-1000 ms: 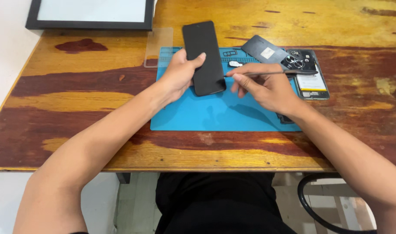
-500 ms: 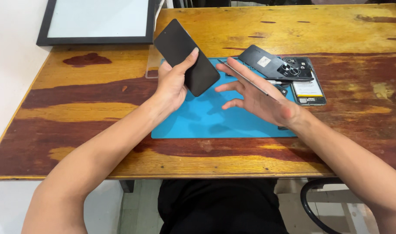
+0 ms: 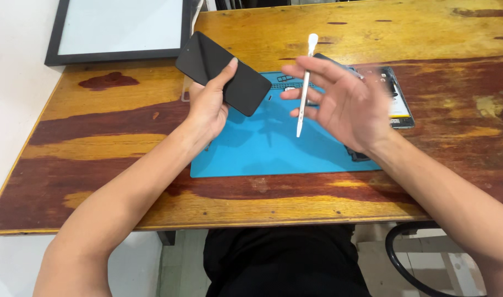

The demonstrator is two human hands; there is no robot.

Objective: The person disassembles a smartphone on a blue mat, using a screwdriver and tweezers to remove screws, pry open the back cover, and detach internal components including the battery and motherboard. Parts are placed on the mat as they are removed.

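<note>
Left hand [image 3: 207, 107] fingers clamped on flat black rectangular phone panel [image 3: 223, 73], tilted above blue rubber mat [image 3: 273, 154]. Right hand [image 3: 345, 104] fingers loosely pinching slim white plastic pry stick [image 3: 305, 82], near upright over mat.

Worn wooden table [image 3: 97, 181], pale floor [image 3: 147, 264]

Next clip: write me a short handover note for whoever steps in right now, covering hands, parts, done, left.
Left hand: holds the black phone panel tilted above the blue mat.
Right hand: raised, white stick tool upright in its fingers.
Opened phone body: lies at the mat's right edge, partly hidden by the right hand.
Done: panel is off the body.
Left: body is open, panel not refitted.
</note>
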